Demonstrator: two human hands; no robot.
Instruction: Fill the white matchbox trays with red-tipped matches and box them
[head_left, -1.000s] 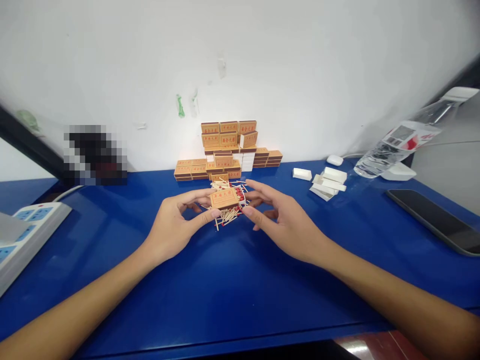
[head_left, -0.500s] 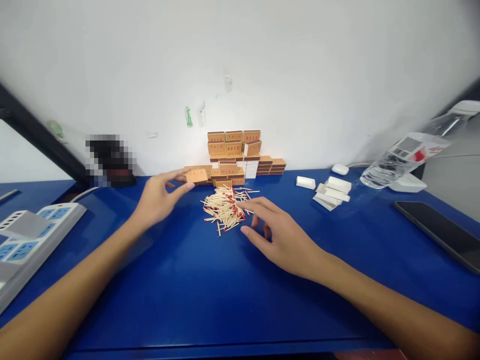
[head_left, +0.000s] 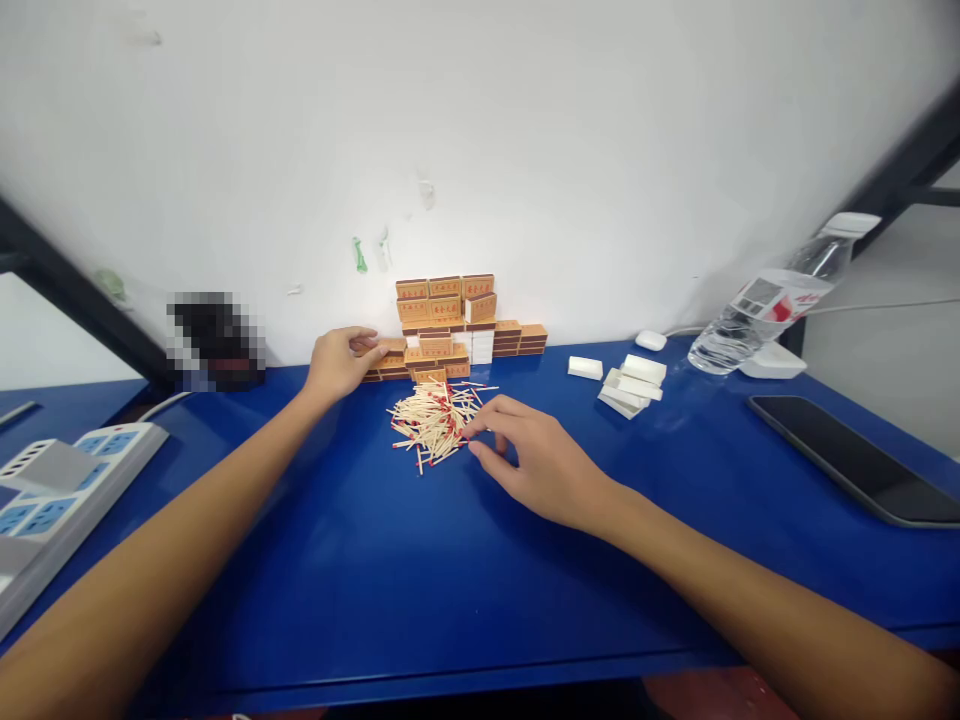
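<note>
A loose pile of red-tipped matchsticks (head_left: 433,422) lies on the blue table (head_left: 420,580). My right hand (head_left: 536,460) rests at the pile's right edge, with thumb and forefinger pinched on a few sticks. My left hand (head_left: 339,362) is stretched to the back, its fingers closed on a tan matchbox (head_left: 388,347) that sits on the left end of the stacked matchboxes (head_left: 450,320) against the wall.
White inner trays (head_left: 626,382) lie to the right of the stack, with a small white case (head_left: 650,340) behind them. A water bottle (head_left: 765,305) and a dark phone (head_left: 851,455) are at the far right. A power strip (head_left: 52,490) lies at the left edge.
My left hand carried the tan matchbox from above the pile to the stack's left end. My right hand dropped to the pile and closed its fingers on matchsticks.
</note>
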